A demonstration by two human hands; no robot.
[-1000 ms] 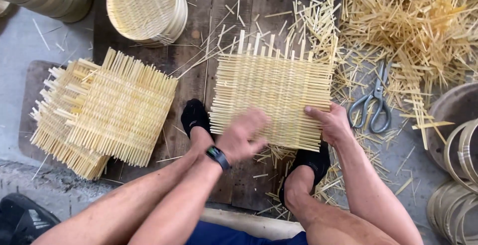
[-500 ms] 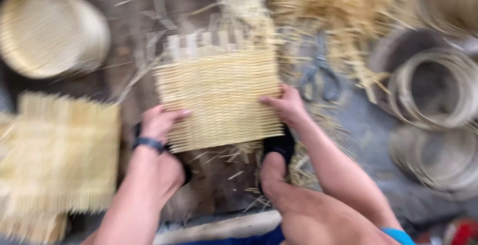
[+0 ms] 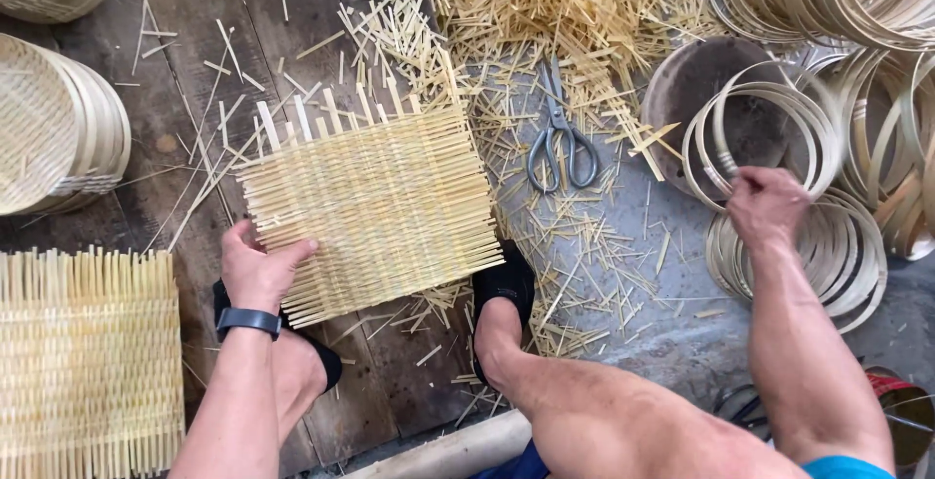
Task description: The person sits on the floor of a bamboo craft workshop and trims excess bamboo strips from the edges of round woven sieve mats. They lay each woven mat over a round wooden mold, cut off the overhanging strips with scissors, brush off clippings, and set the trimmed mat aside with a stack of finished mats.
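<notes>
Only the head camera here, looking straight down. The big change from a second ago: both hands were on the woven bamboo mat (image 3: 375, 208), and now only the left hand (image 3: 255, 270) is on it, fingers clamped on the mat's corner at about 7 o'clock, thumb on top and the rest tucked under the edge. The right hand (image 3: 766, 204) has let go and swung way out to 3 o'clock, where it's sitting on the stack of bamboo hoops (image 3: 794, 236) by the dark round basin (image 3: 701, 80). Its fingers are curled together around what looks like one hoop's rim, though I can't tell whether it's properly gripped or just touched. The mat itself sits dead centre on the dark wooden boards (image 3: 195, 99), loose strip ends poking out at 12 o'clock, and the right foot in a black slipper (image 3: 504, 282) touches its 5 o'clock corner. So my read is the flat weaving part is wrapping up and a hoop is getting picked to go with the mat. Scissors (image 3: 560, 143) lie untouched among the bamboo offcuts (image 3: 575, 2) at 1 o'clock, a pile of finished mats (image 3: 88, 357) sits at 8 o'clock, and stacked round trays (image 3: 58, 128) at 10 o'clock.
</notes>
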